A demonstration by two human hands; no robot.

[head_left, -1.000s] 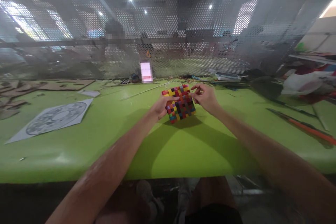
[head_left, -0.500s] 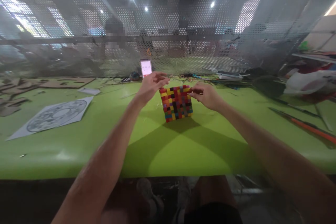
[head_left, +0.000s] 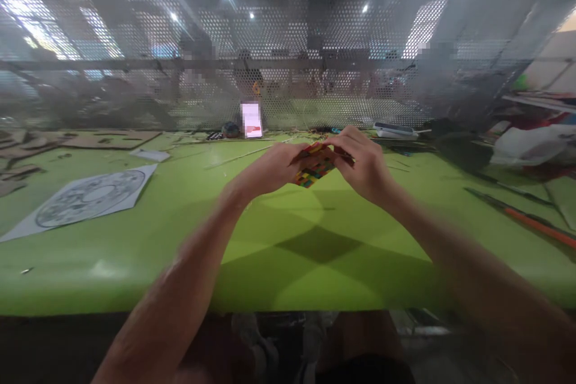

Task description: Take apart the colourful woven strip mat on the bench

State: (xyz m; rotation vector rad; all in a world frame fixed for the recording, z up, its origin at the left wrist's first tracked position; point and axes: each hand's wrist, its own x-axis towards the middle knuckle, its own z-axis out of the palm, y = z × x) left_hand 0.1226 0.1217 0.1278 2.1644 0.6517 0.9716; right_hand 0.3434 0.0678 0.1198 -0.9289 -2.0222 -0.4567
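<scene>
A small multicoloured panel [head_left: 316, 167], made up of little red, yellow, green and dark squares, is held tilted above the green table. Its exact material is too small to make out. At its left edge my left hand [head_left: 279, 167] is closed, with the fingertips partly hidden by the panel. My right hand [head_left: 362, 162] pinches the upper right edge between thumb and fingers. Shadows of both arms fall on the table below.
A lit phone [head_left: 251, 120] stands upright at the back before a perforated metal screen [head_left: 315, 24]. A printed paper sheet [head_left: 96, 195] and brown cardboard pieces [head_left: 103, 139] lie left. Right are an orange-handled tool [head_left: 535, 220] and a white plastic bag [head_left: 522, 147].
The panel has gone from standing nearly upright, facing me, to being lifted and tilted. My left hand has moved from above its corner to its left edge.
</scene>
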